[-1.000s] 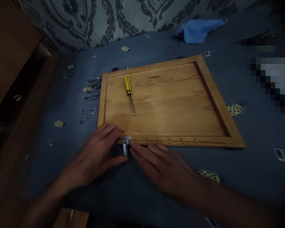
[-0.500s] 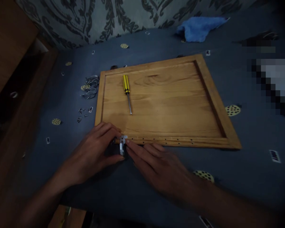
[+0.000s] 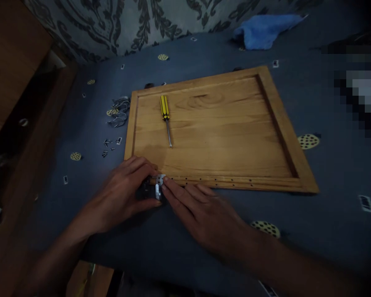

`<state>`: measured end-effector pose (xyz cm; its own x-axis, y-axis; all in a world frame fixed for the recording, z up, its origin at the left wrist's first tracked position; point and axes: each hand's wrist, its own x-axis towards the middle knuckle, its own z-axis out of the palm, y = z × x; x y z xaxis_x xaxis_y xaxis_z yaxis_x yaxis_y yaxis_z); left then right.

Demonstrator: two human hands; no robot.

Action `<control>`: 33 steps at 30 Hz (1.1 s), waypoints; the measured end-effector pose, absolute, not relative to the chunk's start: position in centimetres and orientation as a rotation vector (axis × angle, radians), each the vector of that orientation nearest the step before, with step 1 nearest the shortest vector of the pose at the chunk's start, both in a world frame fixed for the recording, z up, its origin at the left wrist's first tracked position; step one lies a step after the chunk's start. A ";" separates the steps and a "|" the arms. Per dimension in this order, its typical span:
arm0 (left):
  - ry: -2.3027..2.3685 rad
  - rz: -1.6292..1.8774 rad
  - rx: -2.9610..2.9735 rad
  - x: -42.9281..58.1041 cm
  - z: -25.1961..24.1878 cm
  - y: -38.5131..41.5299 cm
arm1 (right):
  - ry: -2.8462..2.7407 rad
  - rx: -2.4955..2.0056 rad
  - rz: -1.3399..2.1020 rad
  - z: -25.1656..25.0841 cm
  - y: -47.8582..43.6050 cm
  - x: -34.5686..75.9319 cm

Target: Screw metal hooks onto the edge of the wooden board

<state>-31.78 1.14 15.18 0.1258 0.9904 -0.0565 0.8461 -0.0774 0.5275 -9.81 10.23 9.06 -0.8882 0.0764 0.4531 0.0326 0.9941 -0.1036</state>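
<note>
A framed wooden panel (image 3: pixel 210 128) lies flat, with a row of small holes along its near edge. At that edge's left end sits a metal bracket (image 3: pixel 158 187). My left hand (image 3: pixel 123 194) grips the bracket between thumb and fingers. The fingertips of my right hand (image 3: pixel 200 210) touch the bracket's right side; its fingers are extended over the panel's near edge and hold nothing. A yellow and black screwdriver (image 3: pixel 165 113) rests on the panel, its shaft pointing toward me.
Left of the panel are several metal pieces (image 3: pixel 119 117) and several small screws (image 3: pixel 106 143) on the blue patterned cloth (image 3: pixel 95 181). A blue rag (image 3: pixel 259 33) lies at the back. Wooden furniture (image 3: pixel 15 62) stands at the left; a blurred-out object is at the right.
The view has shifted slightly. Both hands stay at the bracket with almost the same grip and touch; the bracket appears slightly turned or moved.
</note>
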 end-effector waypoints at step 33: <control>1.745 0.397 1.989 -31.9 15.5 1.2 | -2.719 -0.072 0.124 9.1 10.0 -9.9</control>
<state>-31.86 1.16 15.55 0.1530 0.9846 -0.0846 0.8511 -0.0878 0.5176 -9.86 10.03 9.11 -0.9122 0.0694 0.4037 0.0322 0.9947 -0.0982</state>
